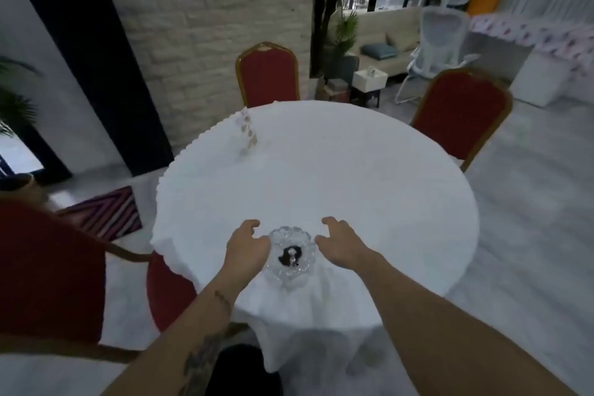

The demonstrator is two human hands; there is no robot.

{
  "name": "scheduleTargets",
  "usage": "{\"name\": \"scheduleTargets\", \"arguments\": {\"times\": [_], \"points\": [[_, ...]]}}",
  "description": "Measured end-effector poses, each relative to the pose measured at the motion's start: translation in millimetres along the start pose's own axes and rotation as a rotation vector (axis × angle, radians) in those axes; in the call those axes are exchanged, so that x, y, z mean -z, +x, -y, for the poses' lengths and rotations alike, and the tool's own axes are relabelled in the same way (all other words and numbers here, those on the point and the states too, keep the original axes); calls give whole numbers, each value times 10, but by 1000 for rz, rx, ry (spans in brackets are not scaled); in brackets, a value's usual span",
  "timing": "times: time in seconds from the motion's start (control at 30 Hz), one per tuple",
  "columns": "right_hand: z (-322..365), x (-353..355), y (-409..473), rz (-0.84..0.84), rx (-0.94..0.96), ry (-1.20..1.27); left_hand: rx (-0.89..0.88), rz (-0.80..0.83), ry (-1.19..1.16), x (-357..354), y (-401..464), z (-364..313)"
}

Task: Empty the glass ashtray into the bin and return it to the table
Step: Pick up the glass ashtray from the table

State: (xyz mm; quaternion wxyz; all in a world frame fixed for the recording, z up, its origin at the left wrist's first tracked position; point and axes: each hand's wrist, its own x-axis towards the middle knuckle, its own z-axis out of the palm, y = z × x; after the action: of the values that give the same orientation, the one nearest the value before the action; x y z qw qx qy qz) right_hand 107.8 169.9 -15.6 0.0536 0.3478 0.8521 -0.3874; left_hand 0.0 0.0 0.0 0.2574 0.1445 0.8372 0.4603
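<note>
A clear cut-glass ashtray [291, 255] sits near the front edge of a round table with a white cloth [353, 190]. Dark ash and a butt lie in its middle. My left hand [247, 246] is at the ashtray's left side, fingers spread, its fingertips at or almost at the rim. My right hand [337, 243] hovers just right of the ashtray, fingers curled apart, a small gap from the glass. Neither hand holds anything. No bin is clearly in view.
Red banquet chairs stand around the table: one at the far side [268, 74], one at the right [463, 112], one close on my left [48, 273]. A clear card stand [247, 132] is on the table's far left. A striped mat [106, 212] lies on the floor.
</note>
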Motion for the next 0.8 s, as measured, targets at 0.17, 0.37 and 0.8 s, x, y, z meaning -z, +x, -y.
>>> {"name": "scheduleTargets", "arguments": {"times": [0.17, 0.37, 0.8], "points": [[-219, -250, 347, 90, -68, 77, 114, 58, 72, -268, 226, 297], [-281, -490, 610, 133, -106, 226, 41, 16, 76, -500, 339, 388], [-104, -561, 382, 138, -86, 388, 119, -78, -56, -392, 192, 466]]}}
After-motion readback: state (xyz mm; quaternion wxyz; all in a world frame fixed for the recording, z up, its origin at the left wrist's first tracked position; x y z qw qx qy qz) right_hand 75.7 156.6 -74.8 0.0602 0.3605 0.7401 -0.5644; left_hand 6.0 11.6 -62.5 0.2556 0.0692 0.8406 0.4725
